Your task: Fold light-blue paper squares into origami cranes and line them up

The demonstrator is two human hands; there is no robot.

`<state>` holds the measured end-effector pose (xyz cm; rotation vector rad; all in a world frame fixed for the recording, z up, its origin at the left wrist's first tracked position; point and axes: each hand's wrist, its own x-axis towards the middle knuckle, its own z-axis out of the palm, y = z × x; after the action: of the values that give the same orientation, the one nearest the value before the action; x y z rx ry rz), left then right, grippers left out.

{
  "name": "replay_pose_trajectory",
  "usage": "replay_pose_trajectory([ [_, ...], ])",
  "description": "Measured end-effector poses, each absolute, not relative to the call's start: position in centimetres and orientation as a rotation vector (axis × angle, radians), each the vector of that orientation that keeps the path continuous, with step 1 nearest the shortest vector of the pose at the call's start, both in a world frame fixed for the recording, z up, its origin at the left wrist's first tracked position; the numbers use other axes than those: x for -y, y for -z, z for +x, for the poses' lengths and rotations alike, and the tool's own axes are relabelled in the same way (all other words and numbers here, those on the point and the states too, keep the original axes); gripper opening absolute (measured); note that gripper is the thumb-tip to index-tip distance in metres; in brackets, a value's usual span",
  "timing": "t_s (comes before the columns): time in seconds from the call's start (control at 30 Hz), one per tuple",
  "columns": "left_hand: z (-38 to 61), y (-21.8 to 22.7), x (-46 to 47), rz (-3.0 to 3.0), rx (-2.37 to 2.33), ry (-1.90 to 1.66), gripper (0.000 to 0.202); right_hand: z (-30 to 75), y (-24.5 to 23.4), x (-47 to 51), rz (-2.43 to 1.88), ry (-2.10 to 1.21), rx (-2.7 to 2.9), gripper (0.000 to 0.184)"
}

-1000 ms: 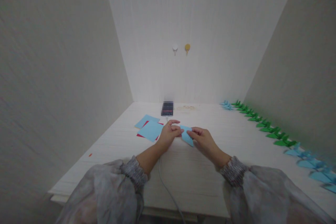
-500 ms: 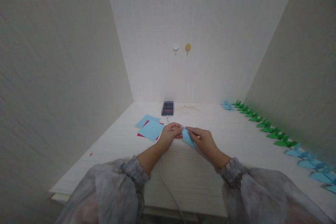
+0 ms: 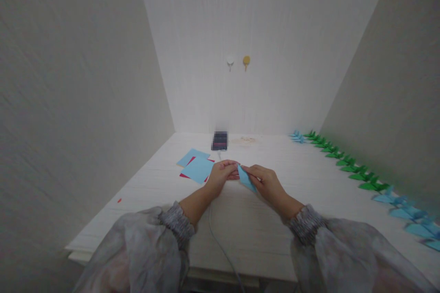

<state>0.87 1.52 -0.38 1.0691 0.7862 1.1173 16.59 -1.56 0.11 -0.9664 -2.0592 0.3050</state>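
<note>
Between my two hands is a small folded piece of light blue origami paper (image 3: 246,180), held just above the white table. My left hand (image 3: 222,175) pinches its upper left end, fingers bent around the tip. On the other side, my right hand (image 3: 264,178) grips the paper's upper right edge between thumb and fingers. The lower end of the paper points down towards me. Close to my left hand lie flat sheets of blue paper (image 3: 197,170) with red paper (image 3: 184,176) showing from beneath.
A phone (image 3: 220,141) stands at the back, with a white cable (image 3: 220,242) running towards the front edge. Rows of green folded paper cranes (image 3: 347,161) and blue ones (image 3: 400,213) line the right side. Two hooks (image 3: 246,60) are on the back wall. A small orange scrap (image 3: 119,200) lies left.
The blue paper looks narrower now, turned or folded slightly between my fingers. Both hands stay in nearly the same place.
</note>
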Motion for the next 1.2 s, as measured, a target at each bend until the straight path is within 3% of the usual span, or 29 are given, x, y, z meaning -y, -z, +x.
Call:
replay_pose_trajectory([
  [1.2, 0.79, 1.30, -1.92, 1.059, -0.779, -1.140, 0.020, 16.35, -0.07, 1.45, -0.911, -0.254, 2.150, 0.034],
])
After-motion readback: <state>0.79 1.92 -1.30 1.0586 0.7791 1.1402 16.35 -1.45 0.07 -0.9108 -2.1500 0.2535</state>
